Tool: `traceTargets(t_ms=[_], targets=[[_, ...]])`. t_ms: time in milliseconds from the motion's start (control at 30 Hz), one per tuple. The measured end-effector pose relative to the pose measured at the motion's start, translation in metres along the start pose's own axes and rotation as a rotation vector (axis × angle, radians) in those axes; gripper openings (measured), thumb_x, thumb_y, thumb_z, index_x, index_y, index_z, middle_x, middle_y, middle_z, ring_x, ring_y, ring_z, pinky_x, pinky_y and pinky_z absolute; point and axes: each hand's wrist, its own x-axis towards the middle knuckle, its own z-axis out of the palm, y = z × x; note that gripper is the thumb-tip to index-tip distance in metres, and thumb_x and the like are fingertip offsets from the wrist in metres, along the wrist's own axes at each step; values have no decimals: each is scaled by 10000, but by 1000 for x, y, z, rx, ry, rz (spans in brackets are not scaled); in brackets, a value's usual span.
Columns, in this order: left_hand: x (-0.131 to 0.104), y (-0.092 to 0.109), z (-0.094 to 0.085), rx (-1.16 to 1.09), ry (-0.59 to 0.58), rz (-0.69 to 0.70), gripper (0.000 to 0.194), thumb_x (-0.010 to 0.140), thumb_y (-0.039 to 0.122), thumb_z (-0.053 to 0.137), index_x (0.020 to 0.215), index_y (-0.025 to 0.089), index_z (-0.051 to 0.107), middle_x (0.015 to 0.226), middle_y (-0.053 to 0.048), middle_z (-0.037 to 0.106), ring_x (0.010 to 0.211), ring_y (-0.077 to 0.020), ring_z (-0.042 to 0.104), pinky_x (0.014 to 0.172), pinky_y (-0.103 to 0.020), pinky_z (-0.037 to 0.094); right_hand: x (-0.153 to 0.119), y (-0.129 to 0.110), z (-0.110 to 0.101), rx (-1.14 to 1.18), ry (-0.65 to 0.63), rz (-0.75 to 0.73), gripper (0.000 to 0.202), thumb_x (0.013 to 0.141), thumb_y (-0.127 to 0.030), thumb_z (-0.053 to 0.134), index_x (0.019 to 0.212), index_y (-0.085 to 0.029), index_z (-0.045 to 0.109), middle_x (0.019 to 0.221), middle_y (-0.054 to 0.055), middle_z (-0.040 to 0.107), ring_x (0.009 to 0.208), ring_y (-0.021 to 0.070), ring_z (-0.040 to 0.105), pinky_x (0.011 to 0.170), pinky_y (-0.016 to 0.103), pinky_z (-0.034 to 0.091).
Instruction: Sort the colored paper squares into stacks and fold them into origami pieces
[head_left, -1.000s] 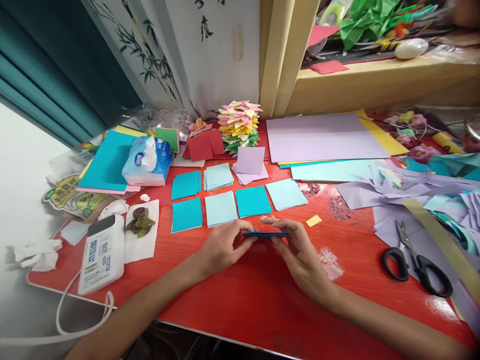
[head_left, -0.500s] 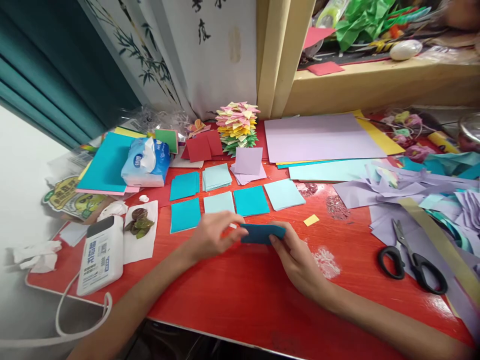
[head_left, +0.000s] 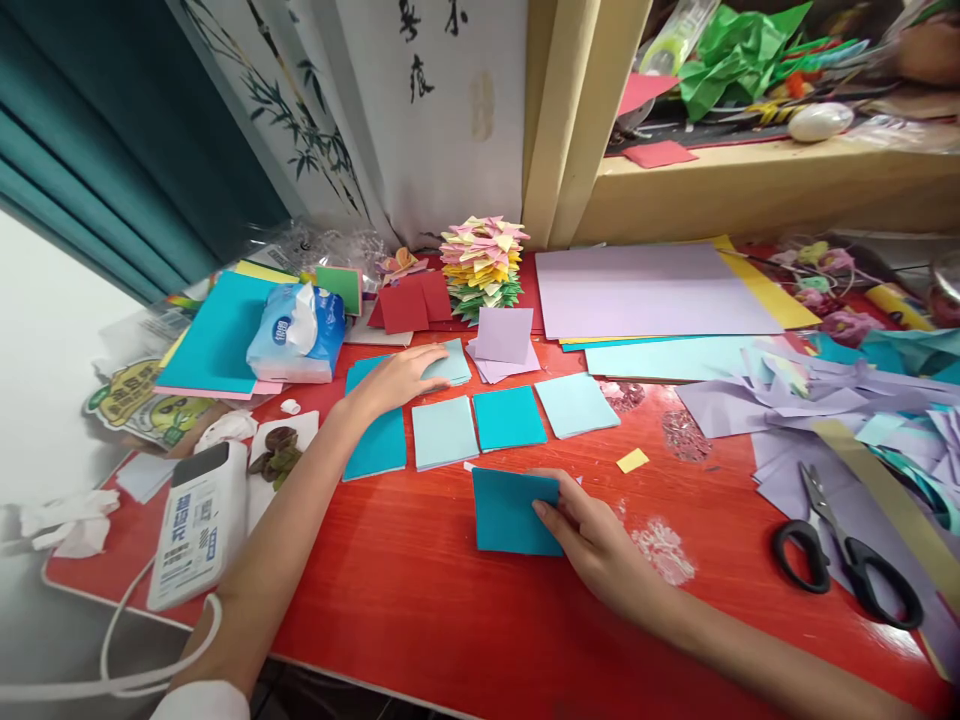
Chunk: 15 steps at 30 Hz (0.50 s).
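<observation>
head view: right hand (head_left: 577,515) pinching teal paper square (head_left: 510,512); left hand (head_left: 401,378) unclenched, fingers on pale blue stack (head_left: 455,366).

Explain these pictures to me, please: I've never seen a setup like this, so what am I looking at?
There is no machine here: a person works with two bare hands, seen by one camera worn on the head, looking forward and down.

The red table carries piles of cut paper squares in teal, light blue, purple and red. Behind them stands a folded-paper tower. A tissue pack sits to the left; scissors lie to the right, among purple scraps.

The right hand holds a teal paper square. The left hand reaches to a light blue pile; whether it grips any paper is unclear.
</observation>
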Motion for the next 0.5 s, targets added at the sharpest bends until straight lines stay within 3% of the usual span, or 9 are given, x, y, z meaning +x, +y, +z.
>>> traceTargets(t_ms=[300, 500], targets=[[-1, 3, -2, 169, 53, 91, 463, 907, 452, 320, 1263, 196, 470, 1263, -46, 547, 1128, -206, 527, 916, -341, 445, 2, -1, -2, 37, -45, 31, 190, 936, -359, 323, 1045, -238, 420, 683, -27, 411, 587, 120, 370, 520, 256, 299], [-16, 5, 6, 309, 208, 160, 415, 932, 203, 239, 1300, 172, 428, 1208, -93, 582, 1057, -209, 575, 793, -326, 510, 3, -3, -3, 34, -55, 49, 179, 939, -351, 315, 1022, -237, 425, 671, -32, 404, 572, 117, 357, 510, 252, 290]])
